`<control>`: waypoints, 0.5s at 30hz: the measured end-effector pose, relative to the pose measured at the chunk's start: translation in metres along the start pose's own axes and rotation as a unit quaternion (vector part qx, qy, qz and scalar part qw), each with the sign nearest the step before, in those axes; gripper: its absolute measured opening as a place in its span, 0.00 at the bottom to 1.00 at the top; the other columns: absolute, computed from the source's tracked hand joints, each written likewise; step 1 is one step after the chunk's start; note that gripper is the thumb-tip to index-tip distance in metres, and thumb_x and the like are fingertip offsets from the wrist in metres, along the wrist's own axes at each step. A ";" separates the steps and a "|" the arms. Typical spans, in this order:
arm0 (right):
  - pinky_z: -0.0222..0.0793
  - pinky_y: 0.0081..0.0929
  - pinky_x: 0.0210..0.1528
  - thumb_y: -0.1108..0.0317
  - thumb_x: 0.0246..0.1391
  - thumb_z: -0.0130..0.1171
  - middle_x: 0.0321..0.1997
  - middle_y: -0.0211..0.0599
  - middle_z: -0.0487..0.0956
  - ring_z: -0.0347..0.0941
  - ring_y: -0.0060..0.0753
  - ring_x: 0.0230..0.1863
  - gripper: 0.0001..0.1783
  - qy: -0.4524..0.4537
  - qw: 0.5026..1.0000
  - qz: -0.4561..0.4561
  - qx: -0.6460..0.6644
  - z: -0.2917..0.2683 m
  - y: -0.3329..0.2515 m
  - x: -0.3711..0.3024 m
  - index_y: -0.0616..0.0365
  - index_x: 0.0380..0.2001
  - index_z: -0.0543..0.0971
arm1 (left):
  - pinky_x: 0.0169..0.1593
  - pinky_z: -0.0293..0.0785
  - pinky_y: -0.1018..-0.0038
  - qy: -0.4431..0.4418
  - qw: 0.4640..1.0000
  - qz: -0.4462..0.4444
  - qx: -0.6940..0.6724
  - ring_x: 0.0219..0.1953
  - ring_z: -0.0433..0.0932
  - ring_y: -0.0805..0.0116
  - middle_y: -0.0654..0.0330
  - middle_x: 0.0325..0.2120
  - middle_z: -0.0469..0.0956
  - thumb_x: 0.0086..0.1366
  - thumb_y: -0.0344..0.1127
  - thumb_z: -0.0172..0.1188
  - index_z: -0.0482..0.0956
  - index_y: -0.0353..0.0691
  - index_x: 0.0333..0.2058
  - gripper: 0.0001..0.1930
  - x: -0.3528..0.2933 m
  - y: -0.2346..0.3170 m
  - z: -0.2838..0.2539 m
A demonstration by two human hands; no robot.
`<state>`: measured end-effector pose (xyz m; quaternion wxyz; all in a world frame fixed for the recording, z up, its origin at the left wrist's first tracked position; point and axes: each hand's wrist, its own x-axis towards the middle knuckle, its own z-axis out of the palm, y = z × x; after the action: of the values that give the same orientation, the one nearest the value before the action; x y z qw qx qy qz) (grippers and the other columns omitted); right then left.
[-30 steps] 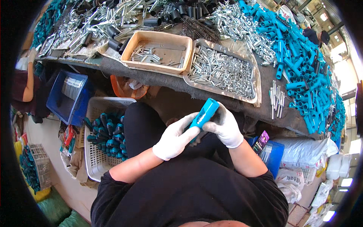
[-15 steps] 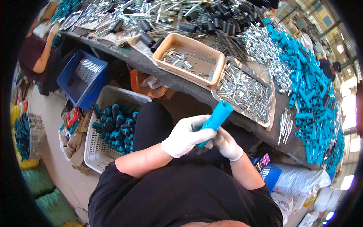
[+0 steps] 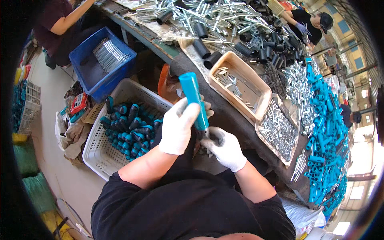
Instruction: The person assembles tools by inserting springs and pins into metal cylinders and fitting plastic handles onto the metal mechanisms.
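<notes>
My left hand [image 3: 175,127], in a white glove, is wrapped round a teal plastic tube [image 3: 191,89] held nearly upright, its wide end pointing up and away. A small grey metal piece [image 3: 206,133] sticks out of the tube's lower end. The gloved fingers of my right hand [image 3: 227,149] are closed at that end, around or against the metal piece; their exact grip is partly hidden. Left of my hands, a white basket [image 3: 94,154] holds several teal-and-black handle-like parts [image 3: 130,128].
On the bench are a tan tray [image 3: 262,94] of metal pins, a second tray [image 3: 294,150] of small metal parts, piled rods [image 3: 224,20], black tubes [image 3: 202,48] and heaped teal tubes [image 3: 328,132]. A blue bin [image 3: 94,86] stands left. Co-workers [image 3: 306,26] are at the bench.
The teal tube has moved left and tipped more upright. My right hand has slid down to its lower end, where the metal piece now shows. The whole view has turned.
</notes>
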<state>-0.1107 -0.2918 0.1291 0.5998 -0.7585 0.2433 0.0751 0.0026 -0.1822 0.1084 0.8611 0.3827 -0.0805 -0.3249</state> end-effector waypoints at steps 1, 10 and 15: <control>0.70 0.21 0.29 0.63 0.52 0.63 0.25 0.34 0.77 0.73 0.18 0.25 0.18 0.012 0.999 -0.020 -0.030 0.002 -0.006 0.008 0.63 0.43 0.76 | 0.44 0.76 0.69 0.009 0.999 -0.004 -0.052 0.38 0.79 0.63 0.52 0.39 0.77 0.68 0.40 0.51 0.69 0.32 0.49 0.17 0.005 0.008 -0.003; 0.65 0.39 0.56 0.74 0.52 0.45 0.51 0.48 0.73 0.70 0.48 0.52 0.19 0.198 0.742 -0.315 -0.558 -0.085 -0.101 0.181 0.51 0.45 0.78 | 0.27 0.70 0.73 0.085 0.988 -0.081 -0.102 0.24 0.72 0.71 0.61 0.29 0.73 0.68 0.50 0.48 0.68 0.42 0.45 0.18 0.021 0.027 -0.058; 0.63 0.39 0.59 0.75 0.52 0.43 0.55 0.51 0.70 0.67 0.52 0.56 0.23 0.141 0.719 -0.239 -0.637 -0.092 -0.110 0.238 0.53 0.53 0.73 | 0.27 0.71 0.74 0.037 0.990 -0.122 -0.059 0.24 0.72 0.71 0.59 0.29 0.73 0.67 0.49 0.50 0.67 0.39 0.44 0.19 0.007 0.013 -0.063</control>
<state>0.1304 -0.4276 0.1531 -0.0687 -0.9963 0.0305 -0.0415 0.0391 -0.1421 0.0734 0.8386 0.3499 0.0174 -0.4171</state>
